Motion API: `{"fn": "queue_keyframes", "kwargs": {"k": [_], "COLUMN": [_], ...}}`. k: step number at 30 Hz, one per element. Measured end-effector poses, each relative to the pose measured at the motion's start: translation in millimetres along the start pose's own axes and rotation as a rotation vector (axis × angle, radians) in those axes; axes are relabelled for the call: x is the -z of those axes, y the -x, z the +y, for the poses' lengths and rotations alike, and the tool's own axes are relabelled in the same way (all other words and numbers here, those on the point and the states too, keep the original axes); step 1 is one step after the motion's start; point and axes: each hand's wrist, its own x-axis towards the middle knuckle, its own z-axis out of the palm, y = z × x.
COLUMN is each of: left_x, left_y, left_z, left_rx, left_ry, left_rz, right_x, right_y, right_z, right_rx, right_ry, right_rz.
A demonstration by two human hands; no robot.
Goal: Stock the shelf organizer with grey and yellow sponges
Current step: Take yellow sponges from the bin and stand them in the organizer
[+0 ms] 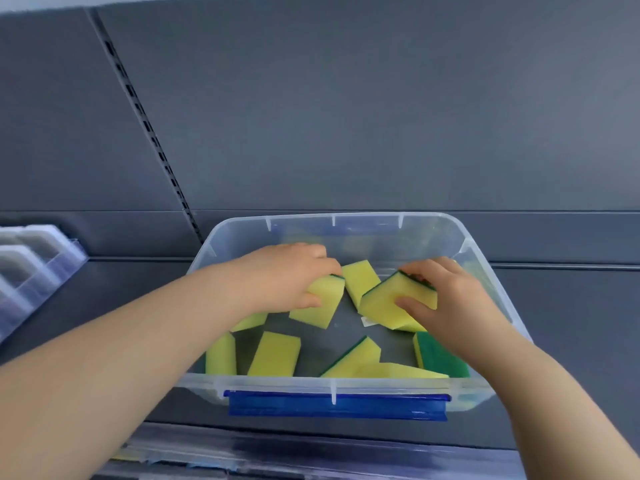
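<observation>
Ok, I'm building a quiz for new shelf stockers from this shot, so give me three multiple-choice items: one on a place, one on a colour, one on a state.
1. Where does the organizer stand relative to the bin?
A) to its left
B) inside it
C) to its right

2. What colour is the latch on the bin's near side?
A) red
B) blue
C) white

3. What are the hands doing?
A) both rest outside the bin
B) each grips a sponge inside the bin
C) only the right holds a sponge

Answers:
1 A: the organizer sits at the far left, apart from the bin.
2 B: the latch is plainly blue.
3 B: the left hand grips one sponge and the right hand grips a second sponge, both within the bin's walls.
</observation>
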Motion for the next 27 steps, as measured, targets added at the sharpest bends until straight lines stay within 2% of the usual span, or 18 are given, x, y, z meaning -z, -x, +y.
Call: {"fn": "queue_keyframes", "kwargs": {"k": [6,12,15,21,27], "left_x": [-5.3,-17.7,-19.7,-42.8,-89.4], "left_y": [39.8,91.8,128.7,229.6,378.9], "left_z": [6.1,-7.5,-15.4,-53.5,-107.7], "left_rx": [0.125,0.233,0.267,0.354,0.460], "left_ry": [0.247,0.298,0.298,0.265,0.321], "left_rz": [0.313,0.680,0.824,0.983,0.994], "right_x": [-4.7,-17.7,-30.5,-73.1,-153.3], "right_y": [0.0,6.3,13.3,35.3,77.1], "right_z": [-14.5,-46.3,-76.1,-173.4,-312.9], "right_rx": [0.041,0.152,0.200,0.305,0.487], "right_ry": [-0.067,-0.211,-0.281,-0.347,-0.355], "right_rz": [0.076,0.307,0.369,0.345,0.317]}}
